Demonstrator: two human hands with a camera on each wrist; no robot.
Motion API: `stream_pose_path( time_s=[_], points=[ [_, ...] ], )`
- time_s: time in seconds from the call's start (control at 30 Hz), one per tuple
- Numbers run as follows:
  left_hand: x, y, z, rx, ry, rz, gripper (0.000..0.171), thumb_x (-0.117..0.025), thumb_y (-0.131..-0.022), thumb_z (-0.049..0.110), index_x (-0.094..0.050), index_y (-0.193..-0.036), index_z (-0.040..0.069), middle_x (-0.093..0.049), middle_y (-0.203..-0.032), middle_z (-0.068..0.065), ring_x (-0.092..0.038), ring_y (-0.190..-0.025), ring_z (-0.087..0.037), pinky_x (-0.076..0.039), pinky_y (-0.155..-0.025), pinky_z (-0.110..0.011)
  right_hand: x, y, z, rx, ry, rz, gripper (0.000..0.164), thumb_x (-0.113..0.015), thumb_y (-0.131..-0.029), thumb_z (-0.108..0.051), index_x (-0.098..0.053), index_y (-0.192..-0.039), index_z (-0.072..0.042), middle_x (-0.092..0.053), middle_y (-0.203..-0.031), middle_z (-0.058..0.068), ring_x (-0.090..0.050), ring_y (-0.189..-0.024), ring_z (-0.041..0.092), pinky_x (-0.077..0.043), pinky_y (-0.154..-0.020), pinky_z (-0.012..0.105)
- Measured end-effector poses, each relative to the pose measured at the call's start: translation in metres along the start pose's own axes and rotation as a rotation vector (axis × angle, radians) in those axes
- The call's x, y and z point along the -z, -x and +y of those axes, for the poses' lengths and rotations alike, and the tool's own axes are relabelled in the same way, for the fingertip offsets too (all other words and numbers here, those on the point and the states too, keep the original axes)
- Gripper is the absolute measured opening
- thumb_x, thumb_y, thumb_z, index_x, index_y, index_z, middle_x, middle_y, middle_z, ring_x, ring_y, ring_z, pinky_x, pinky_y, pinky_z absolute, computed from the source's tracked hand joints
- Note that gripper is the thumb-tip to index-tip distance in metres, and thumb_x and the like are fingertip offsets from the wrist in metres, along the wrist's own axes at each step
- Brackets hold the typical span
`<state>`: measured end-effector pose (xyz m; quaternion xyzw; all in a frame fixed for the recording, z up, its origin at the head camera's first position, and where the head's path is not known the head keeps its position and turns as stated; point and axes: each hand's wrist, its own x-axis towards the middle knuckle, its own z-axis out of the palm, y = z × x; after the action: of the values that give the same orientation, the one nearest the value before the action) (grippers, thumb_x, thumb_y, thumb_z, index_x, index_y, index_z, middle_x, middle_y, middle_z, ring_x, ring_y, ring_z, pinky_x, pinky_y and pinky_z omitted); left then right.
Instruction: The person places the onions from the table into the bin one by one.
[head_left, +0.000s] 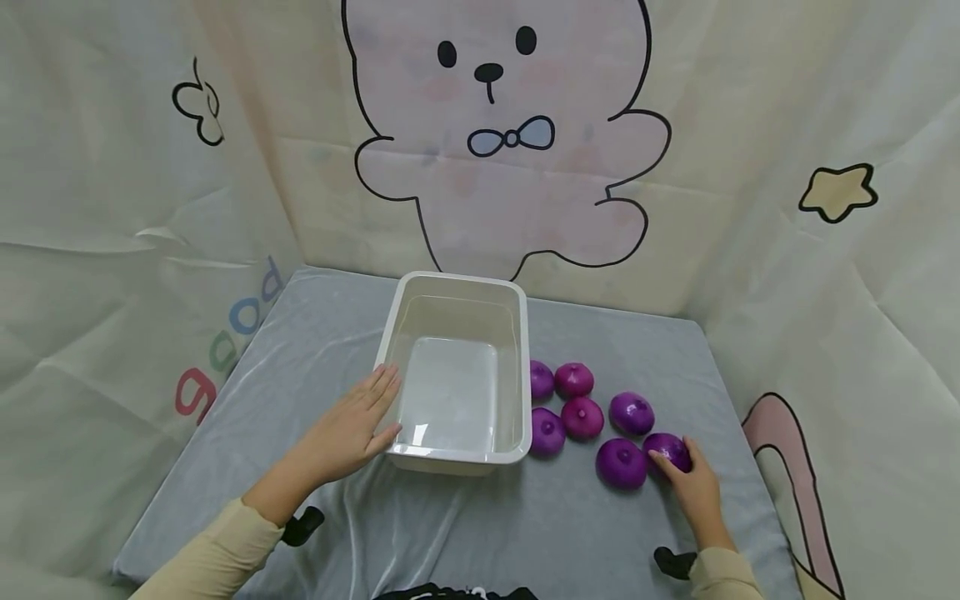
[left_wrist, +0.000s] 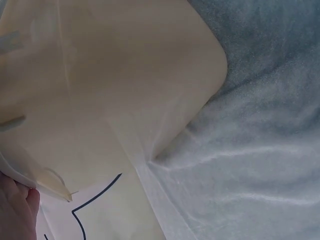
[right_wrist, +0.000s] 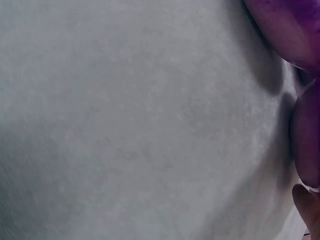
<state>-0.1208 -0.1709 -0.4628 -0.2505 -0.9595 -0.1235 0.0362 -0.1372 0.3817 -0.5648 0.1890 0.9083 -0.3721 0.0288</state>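
Observation:
In the head view my left hand [head_left: 356, 423] lies with straight fingers over the left rim of a deep off-white plastic bin [head_left: 522, 375]. The left wrist view catches part of that hand [left_wrist: 17, 207] beside the bin's pale outer wall [left_wrist: 125, 65]. To the right, my right hand [head_left: 692, 487] grips a shiny purple onion [head_left: 667, 451], thumb on its near left side and fingers on its right. Another purple onion [head_left: 621, 464] sits close on its left. In the right wrist view only a fingertip [right_wrist: 306, 207] shows, at the edge of an onion [right_wrist: 307, 137].
More purple onions lie by the bin's right side, among them a reddish one [head_left: 582, 417] and a darker one [head_left: 632, 414]. A grey-blue cloth [head_left: 585, 533] covers the table. Printed curtains [head_left: 750, 100] stand along its back and sides.

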Motion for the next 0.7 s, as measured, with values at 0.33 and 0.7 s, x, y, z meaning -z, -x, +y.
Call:
stream_pose_path(
  time_s=[0.33, 0.7],
  points=[
    [0.001, 0.000, 0.001, -0.022, -0.014, 0.002, 0.068, -0.053, -0.100, 0.036, -0.033, -0.153, -0.002, -0.025, -0.163, -0.018, -0.024, -0.152, -0.036, -0.026, -0.121, -0.051, -0.002, 0.003, 0.003, -0.052, -0.054, 0.008, 0.103, -0.075, -0.087, -0.044, -0.013, -0.159, -0.004, -0.018, -0.161, 0.031, -0.022, -0.148, 0.050, -0.024, -0.118, 0.062],
    [-0.001, 0.000, 0.000, -0.031, -0.013, 0.021, 0.066, -0.053, -0.100, 0.036, -0.035, -0.153, 0.001, -0.026, -0.163, -0.017, -0.023, -0.152, -0.037, -0.026, -0.121, -0.049, 0.017, -0.006, -0.043, -0.024, -0.115, 0.114, 0.103, -0.077, -0.083, -0.048, -0.020, -0.159, -0.009, -0.028, -0.160, 0.027, -0.030, -0.146, 0.045, -0.031, -0.114, 0.063]
  ],
)
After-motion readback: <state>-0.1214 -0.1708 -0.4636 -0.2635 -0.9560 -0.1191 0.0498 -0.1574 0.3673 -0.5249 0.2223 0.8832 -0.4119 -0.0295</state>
